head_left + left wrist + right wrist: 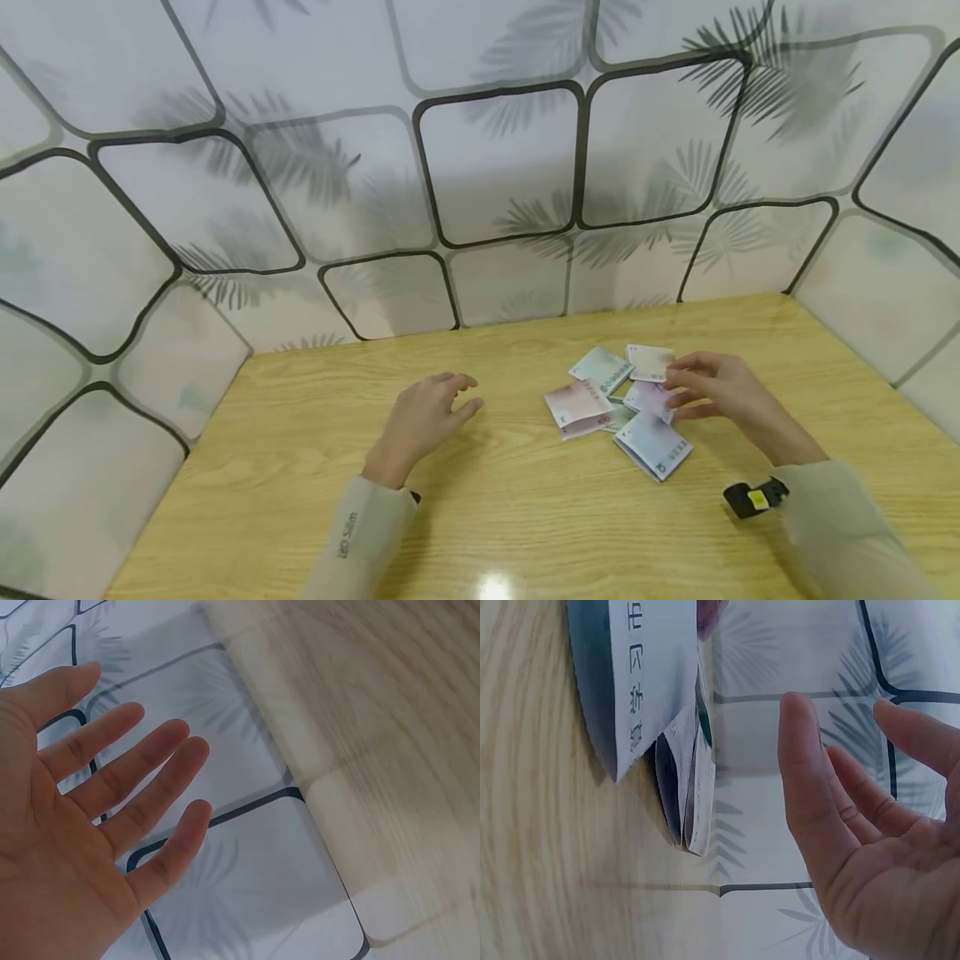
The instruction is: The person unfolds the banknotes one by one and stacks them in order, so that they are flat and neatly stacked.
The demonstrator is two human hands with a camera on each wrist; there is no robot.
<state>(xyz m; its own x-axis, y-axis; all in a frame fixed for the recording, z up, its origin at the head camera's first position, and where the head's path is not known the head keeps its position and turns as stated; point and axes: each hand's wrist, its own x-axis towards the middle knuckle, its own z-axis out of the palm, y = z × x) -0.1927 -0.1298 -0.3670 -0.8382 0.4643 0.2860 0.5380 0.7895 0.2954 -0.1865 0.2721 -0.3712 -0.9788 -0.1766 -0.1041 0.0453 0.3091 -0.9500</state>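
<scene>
Several folded banknotes lie in a loose cluster right of centre on the table. In the head view they include a pink one (577, 406), a blue one (654, 444), a light green one (601, 369), a cream one (649, 362) and a purple one (648, 400). Another green note is mostly covered by the others. The right hand (712, 387) hovers at the cluster's right side, fingers relaxed; its wrist view shows the hand (885, 847) holding nothing, apart from the notes. Left of the cluster, the left hand (427, 421) is held over bare wood, its fingers (169, 859) spread and holding nothing.
A wood-grain table (300, 467) spreads under both hands. Patterned white panels with dark outlines (502, 167) rise along its back and both sides. A black strap device with a yellow label (756, 498) sits at the right wrist.
</scene>
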